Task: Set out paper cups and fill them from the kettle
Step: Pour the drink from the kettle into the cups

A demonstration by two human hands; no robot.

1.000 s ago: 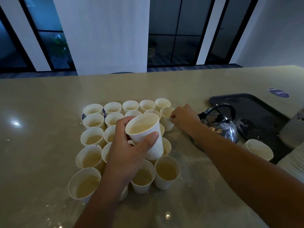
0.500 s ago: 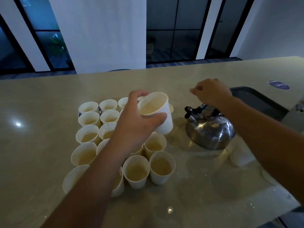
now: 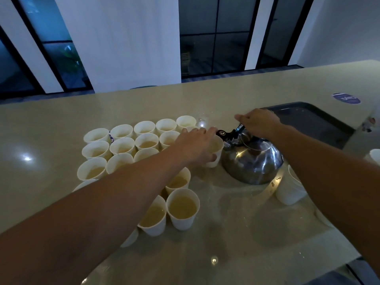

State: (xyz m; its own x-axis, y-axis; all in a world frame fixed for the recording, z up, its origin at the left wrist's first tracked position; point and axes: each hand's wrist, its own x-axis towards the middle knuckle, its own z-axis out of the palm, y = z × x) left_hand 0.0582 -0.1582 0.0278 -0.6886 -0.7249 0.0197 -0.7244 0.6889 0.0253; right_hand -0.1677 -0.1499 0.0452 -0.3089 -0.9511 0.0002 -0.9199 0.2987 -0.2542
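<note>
Several white paper cups (image 3: 182,208) with pale liquid stand in rows on the beige counter (image 3: 236,233). My left hand (image 3: 195,146) grips one filled paper cup (image 3: 214,150) down on the counter, right beside the spout of the steel kettle (image 3: 253,161). My right hand (image 3: 258,122) curls round the kettle's black handle from above. The kettle sits upright on the counter. My left forearm hides part of the cup rows.
A dark tray (image 3: 316,122) lies behind the kettle at the right. Another white cup (image 3: 290,190) stands right of the kettle, partly behind my right arm, and one more (image 3: 375,157) at the right edge. A round blue sticker (image 3: 346,98) marks the counter. The counter's near edge runs lower right.
My left hand has carried the filled cup down and right onto the counter by the kettle spout. My right hand has come down onto the kettle handle.
</note>
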